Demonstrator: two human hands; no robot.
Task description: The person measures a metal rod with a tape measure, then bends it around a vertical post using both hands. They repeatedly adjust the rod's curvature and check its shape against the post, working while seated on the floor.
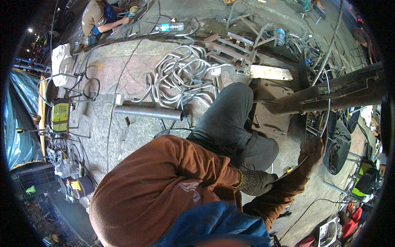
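Note:
My left hand [257,182], in a dark knitted glove, is closed around the lower end of a thin pale strip [293,169]. The strip slants up toward my right hand [313,151]. My right arm reaches forward, and its dim fingers close at the lower end of a thin curved rod [328,99]. Whether strip and rod are one piece I cannot tell. Beyond the hands, a thick rusty metal beam [329,90] comes in from the right above a brown metal plate [271,117]. My bent knee [236,103] is beside the plate.
A heap of bent shiny tubes [181,78] lies on the concrete, with a dark pipe [148,112] nearer me. Rusty steel frames [234,47] and a water bottle [170,27] lie farther off. A black curved shell [338,146] is at right. Another person [96,18] crouches far left.

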